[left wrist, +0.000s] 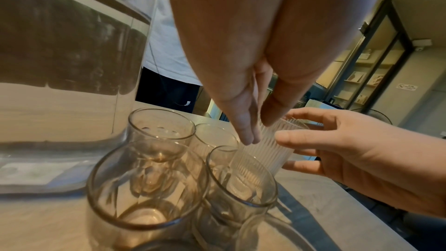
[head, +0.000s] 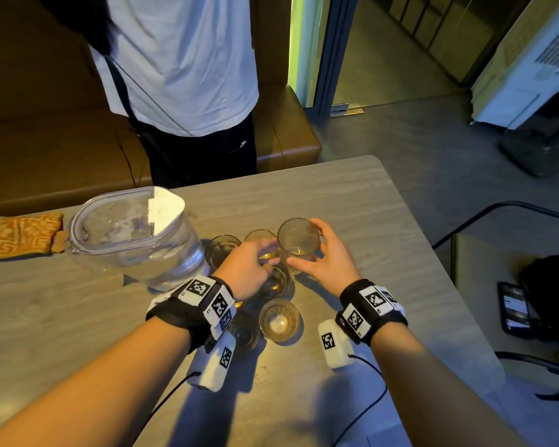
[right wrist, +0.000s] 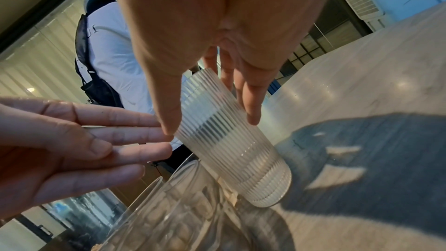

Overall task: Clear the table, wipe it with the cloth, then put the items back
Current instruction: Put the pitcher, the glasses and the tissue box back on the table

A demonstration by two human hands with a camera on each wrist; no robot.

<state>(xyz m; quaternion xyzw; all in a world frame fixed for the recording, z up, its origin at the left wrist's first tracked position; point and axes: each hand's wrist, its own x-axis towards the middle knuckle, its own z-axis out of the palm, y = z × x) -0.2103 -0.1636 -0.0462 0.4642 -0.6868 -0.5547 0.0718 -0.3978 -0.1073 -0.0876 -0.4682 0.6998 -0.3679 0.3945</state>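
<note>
My right hand (head: pixel 305 246) grips a ribbed clear glass (head: pixel 296 240), thumb on its near side and fingers round the far side (right wrist: pixel 251 106). The ribbed glass (right wrist: pixel 231 140) is at the right edge of a cluster of several smooth empty glasses (head: pixel 279 321) on the grey table (head: pixel 352 204). I cannot tell whether its base rests on the table. My left hand (head: pixel 270 258) reaches over the cluster with straight fingers (right wrist: pixel 135 135), their tips at the ribbed glass (left wrist: pixel 267 150). An orange patterned cloth (head: pixel 23 235) lies at the table's far left.
A large clear pitcher (head: pixel 136 240) with a lid, holding water, stands just left of the glasses. A person in a white shirt (head: pixel 175 75) stands at the table's far edge before a brown bench. A phone (head: pixel 515 308) lies on a chair to the right.
</note>
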